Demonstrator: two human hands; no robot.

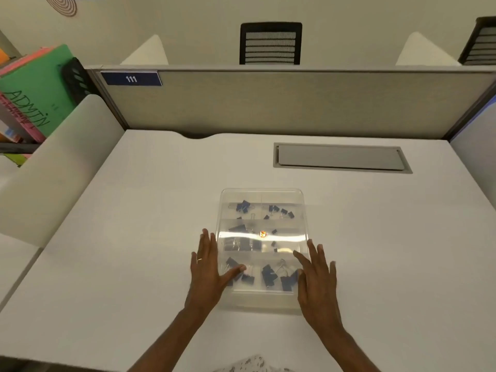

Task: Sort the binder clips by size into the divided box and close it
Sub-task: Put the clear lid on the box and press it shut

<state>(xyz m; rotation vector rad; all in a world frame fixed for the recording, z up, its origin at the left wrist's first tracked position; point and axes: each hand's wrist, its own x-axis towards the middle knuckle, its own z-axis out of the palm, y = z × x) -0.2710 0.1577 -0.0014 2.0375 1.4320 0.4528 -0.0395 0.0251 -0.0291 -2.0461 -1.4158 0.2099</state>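
While the clear divided box (261,196) sits mid-tabletop (134,237) with its lid down, the left hand (208,267) lies flat along its left edge, fingers straight, thumb on the lid, gripping nothing. The right hand (316,277) mirrors it on the right edge. Blue binder clips (269,275) are inside, spread over several compartments.

A white desk (134,237) with a grey cable hatch (341,157), a partition (295,103), and green folders (37,87) at left.

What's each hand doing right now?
Left hand: open, fingers straight, thumb on the clear box.
Right hand: open, fingers straight, thumb on the box.
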